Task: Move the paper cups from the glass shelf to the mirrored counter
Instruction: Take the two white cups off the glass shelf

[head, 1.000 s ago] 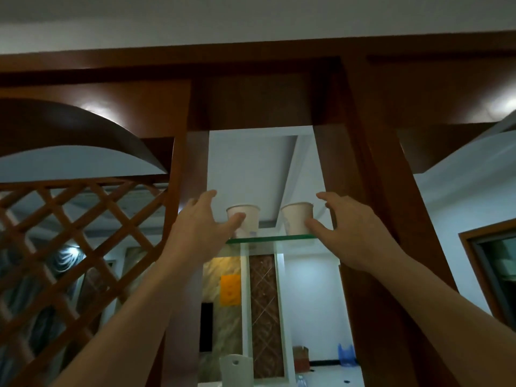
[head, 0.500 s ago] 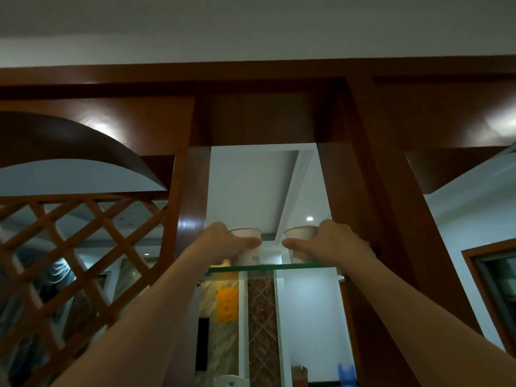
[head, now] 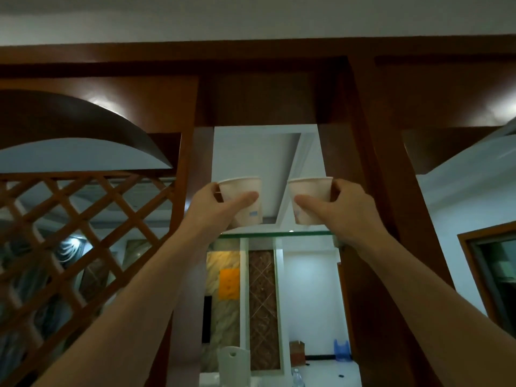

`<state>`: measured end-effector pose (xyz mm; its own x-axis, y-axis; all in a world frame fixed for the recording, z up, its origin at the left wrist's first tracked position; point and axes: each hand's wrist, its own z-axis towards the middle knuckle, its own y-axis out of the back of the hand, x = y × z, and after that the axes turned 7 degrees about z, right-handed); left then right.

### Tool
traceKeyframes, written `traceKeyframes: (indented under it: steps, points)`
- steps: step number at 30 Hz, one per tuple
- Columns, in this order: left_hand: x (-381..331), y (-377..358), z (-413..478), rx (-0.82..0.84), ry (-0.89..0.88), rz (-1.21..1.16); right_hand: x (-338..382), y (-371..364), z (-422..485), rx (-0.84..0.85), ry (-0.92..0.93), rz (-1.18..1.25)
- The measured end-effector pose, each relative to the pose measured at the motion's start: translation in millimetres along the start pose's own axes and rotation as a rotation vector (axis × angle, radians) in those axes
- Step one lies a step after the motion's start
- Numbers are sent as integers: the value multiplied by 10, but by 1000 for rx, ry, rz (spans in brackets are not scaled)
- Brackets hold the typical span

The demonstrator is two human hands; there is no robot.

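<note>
Dark wooden framing surrounds a narrow opening with a glass shelf (head: 275,234) across it. Two paper cups are lifted just above that shelf, upright and apart: the left cup (head: 243,201) clamped in the left hand (head: 213,210), the right cup (head: 311,199) clamped in the right hand (head: 343,213). A lattice panel (head: 83,233) stands at left.

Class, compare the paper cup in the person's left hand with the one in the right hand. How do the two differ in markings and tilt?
The left cup shows a small blue mark low on its side; the right cup shows none in this view. The left cup leans its base toward the middle; the right cup leans the opposite way. Both are pale paper cups, each held clear above the glass shelf, one in the left hand, one in the right hand.
</note>
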<state>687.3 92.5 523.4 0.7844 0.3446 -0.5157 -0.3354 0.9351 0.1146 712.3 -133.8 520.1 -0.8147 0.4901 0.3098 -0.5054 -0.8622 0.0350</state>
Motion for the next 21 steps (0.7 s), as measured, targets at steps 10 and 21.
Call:
traceKeyframes:
  steps: [10,21]
  points:
    - [677,-150,-1465,60,11,-27,-257,162,-1592,67,-65,123]
    - [1419,-121,-2980,70,262,-4,-607,160,-3310,178,-348,132]
